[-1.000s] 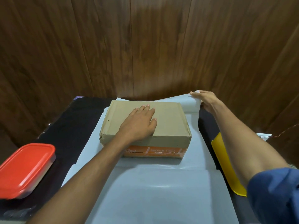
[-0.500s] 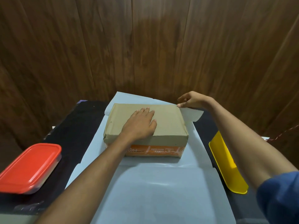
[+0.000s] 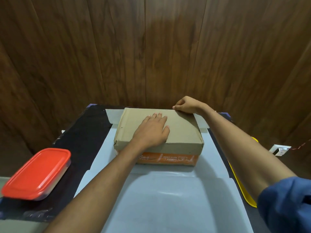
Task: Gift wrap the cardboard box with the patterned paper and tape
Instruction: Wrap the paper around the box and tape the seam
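The left hand (image 3: 152,130) lies palm down, fingers (image 3: 159,115) straight and together, pointing toward 12 o'clock — its bare forearm runs back toward 7. The right hand (image 3: 186,105) is curled, fingers pinched — forearm trailing toward 4 o'clock.

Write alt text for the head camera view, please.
A person's left hand presses flat on a cardboard box lying on pale wrapping paper, while the right hand pinches the paper's far edge at the box's back corner. A red-lidded container sits left.
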